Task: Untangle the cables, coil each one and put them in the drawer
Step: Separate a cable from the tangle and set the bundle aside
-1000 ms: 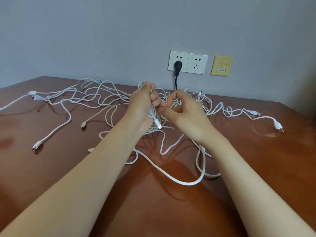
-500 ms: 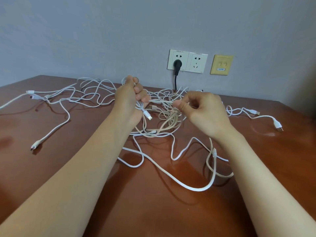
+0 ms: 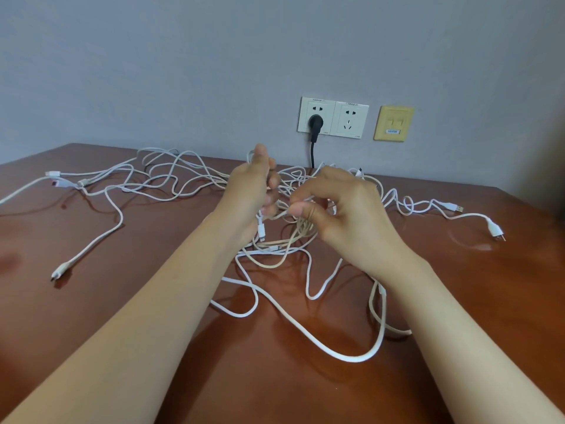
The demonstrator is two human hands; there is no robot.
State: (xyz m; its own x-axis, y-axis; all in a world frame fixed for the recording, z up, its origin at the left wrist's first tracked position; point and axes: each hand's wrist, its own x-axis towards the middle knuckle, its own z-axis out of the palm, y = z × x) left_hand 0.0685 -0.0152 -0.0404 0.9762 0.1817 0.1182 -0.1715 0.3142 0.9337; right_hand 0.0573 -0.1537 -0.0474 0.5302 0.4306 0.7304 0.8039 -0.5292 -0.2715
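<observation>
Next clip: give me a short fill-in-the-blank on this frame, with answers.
The black plug is in the ____ of the two sockets.
The plate beside them is ____.
The tangled cables are mostly ____.
Of the left hand and right hand, ____ hold cables.
Answers: left; yellow; white; both.

White and cream cables [image 3: 276, 250] sprawl knotted across the worktop, the tangle's middle lifted, plug ends loose
</observation>
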